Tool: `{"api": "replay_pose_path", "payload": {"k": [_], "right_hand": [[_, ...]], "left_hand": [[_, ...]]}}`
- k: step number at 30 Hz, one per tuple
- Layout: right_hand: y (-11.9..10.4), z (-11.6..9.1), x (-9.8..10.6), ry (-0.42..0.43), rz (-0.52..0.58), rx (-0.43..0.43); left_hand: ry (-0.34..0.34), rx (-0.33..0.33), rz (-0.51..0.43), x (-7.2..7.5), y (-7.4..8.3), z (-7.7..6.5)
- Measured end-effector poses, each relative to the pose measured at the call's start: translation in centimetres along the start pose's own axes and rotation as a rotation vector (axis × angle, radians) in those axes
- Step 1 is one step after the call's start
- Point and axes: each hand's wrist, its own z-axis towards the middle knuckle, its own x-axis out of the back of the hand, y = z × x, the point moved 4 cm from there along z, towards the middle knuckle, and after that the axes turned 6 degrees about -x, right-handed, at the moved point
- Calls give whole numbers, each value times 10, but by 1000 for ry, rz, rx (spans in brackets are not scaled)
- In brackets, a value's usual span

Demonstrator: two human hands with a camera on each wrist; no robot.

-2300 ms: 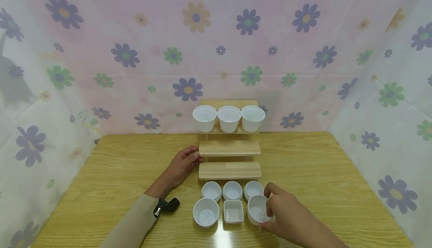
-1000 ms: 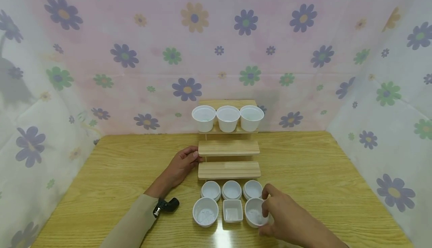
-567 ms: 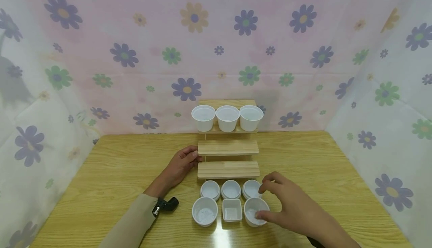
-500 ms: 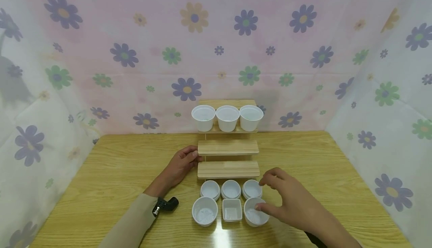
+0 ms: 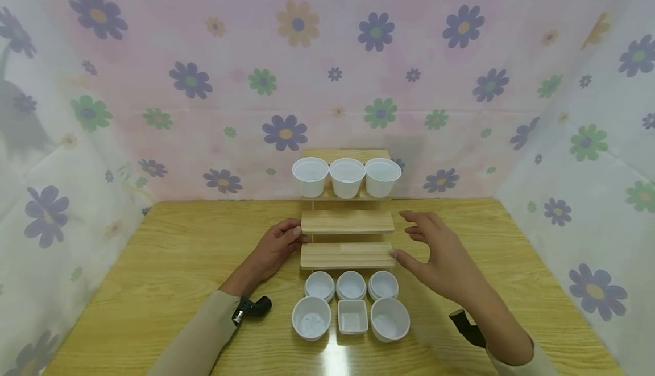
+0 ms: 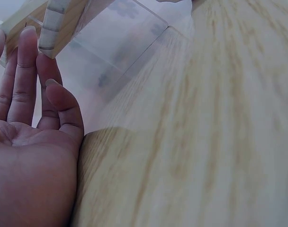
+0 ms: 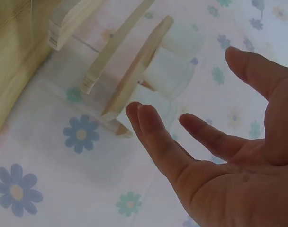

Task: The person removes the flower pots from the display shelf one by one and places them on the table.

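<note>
A tiered wooden stand holds three white plastic cups in a row on its top tier, and the two tiers below are bare. At its left side my left hand holds the end of the middle tier, thumb and fingers at the board. My right hand hovers just off the stand's right side, fingers spread and nothing in them. In front stand three small round white bowls. Nearer me are a round white cup, a square white dish and another round white cup.
The stand is on a wood-grain table, close to a flower-printed cloth backdrop that also encloses both sides. A black wrist camera is strapped at the left cuff, and another wrist camera at the right.
My right hand has let go of the front right cup, which shifted slightly left, and moved up beside the stand with its fingers spread. The left hand stays at the stand.
</note>
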Motion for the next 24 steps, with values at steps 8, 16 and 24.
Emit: {"api": "replay_pose_path", "payload": {"k": [8,16,24], "right_hand": [[8,25,1,68,31,-42],[13,46,-2,158,55,-36],[21,67,-8,224,57,-45]], "left_hand": [[10,10,0,1,0,1],[9,10,-3,-3,4,2],[27,10,-4,-1,2,0]]}}
